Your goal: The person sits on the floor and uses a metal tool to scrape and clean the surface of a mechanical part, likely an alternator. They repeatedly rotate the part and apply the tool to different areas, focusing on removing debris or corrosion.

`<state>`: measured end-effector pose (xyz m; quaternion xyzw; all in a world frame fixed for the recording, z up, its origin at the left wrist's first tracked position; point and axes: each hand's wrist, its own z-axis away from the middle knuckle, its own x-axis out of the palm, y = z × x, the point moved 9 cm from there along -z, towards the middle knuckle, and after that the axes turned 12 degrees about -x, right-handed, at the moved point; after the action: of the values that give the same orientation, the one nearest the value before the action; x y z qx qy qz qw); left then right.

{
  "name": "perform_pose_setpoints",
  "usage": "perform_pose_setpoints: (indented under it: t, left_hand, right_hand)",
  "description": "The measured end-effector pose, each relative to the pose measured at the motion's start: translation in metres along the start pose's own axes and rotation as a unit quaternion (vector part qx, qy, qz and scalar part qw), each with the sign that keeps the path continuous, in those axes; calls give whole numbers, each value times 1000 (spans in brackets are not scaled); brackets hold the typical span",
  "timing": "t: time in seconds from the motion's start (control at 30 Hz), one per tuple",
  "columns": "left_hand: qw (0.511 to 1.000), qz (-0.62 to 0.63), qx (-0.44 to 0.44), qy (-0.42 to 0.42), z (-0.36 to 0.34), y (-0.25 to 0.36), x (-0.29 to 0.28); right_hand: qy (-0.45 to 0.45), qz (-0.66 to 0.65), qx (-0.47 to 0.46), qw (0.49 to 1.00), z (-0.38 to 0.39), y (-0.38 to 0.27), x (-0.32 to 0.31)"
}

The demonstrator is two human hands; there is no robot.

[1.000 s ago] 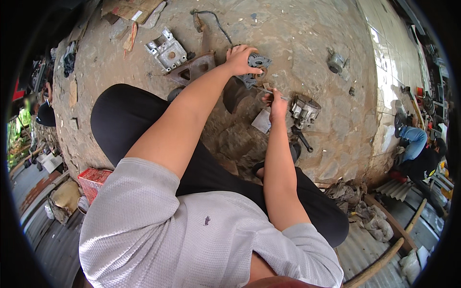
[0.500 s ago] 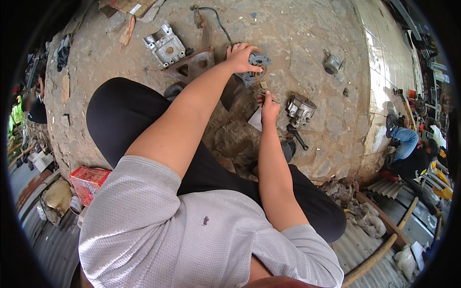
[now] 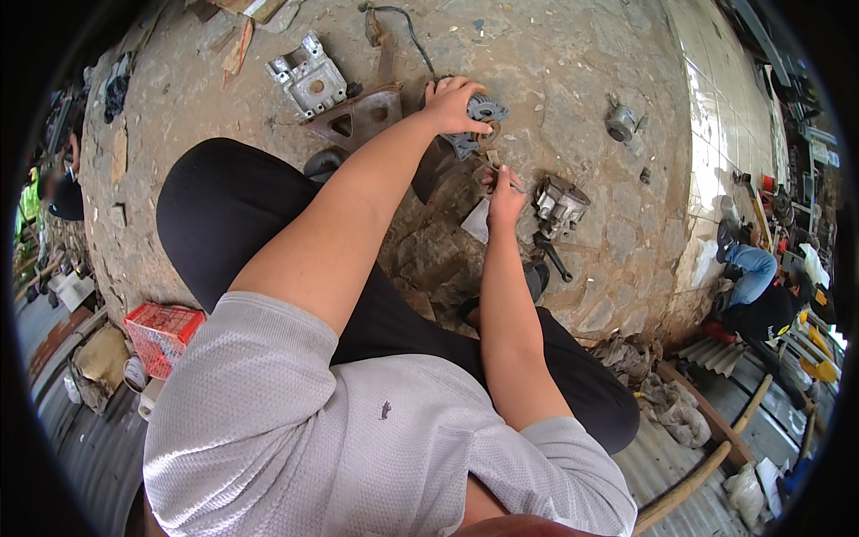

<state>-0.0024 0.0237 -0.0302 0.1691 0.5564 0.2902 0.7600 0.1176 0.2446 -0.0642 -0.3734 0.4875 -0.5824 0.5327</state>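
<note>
My left hand (image 3: pixel 455 106) is wrapped over a grey, ribbed metal machine part (image 3: pixel 484 109), steadying it on the ground. A rusty ring (image 3: pixel 489 132) shows at that part's near side, by my thumb. In my right hand (image 3: pixel 506 195) is a thin metal rod-like tool (image 3: pixel 514 185), pinched in the fingers, its far end directed at the grey part. Whether the tip touches cannot be made out. Just right of this hand lies a silver metal housing (image 3: pixel 562 204), with a dark connecting rod (image 3: pixel 556 258) nearer me. A pale flat piece (image 3: pixel 477 221) sits below my right hand.
Beyond my left forearm lie a silver casting (image 3: pixel 309 79), a rusty triangular bracket (image 3: pixel 362 118) and a black cable (image 3: pixel 410 31). A piston-like cylinder (image 3: pixel 620 123) is to the right. A red crate (image 3: pixel 163 338) stands at left. Another person (image 3: pixel 759 288) sits at far right.
My right hand has shifted slightly away from me, bringing the rod-like tool closer to the grey part. My left hand keeps its hold with little movement.
</note>
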Motion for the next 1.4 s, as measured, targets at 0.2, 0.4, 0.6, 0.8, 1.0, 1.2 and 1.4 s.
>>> perform_pose_setpoints:
  t: [0.2,0.4,0.6,0.8,1.0,1.2,1.4]
  left_hand:
    - [1000,-14,7,5,4,4,-4]
    - [1000,-18,0,4,3,3,-2]
    - [1000,-6,2,7,1,2,0]
    - [1000,-2,7,9,2,3,-2]
    - [1000,-1,1,13,2,0,-3]
    - [1000,-1,9,11,4,5,-5]
    - [1000,-9,9,25,3,2,-4]
  right_hand:
    - [-14,4,-19,1000,-9,-6,2]
    - [-13,25,-38,999,-14,-11,-1]
    - [-33,45,-46,997,-17,-10,2]
    - [-34,60,-63,996,-20,-14,-2]
    - [-38,42,-31,998,-16,-13,3]
    - [-11,45,-45,998,-19,-13,-1]
    - [-14,44,-40,998,-12,-12,2]
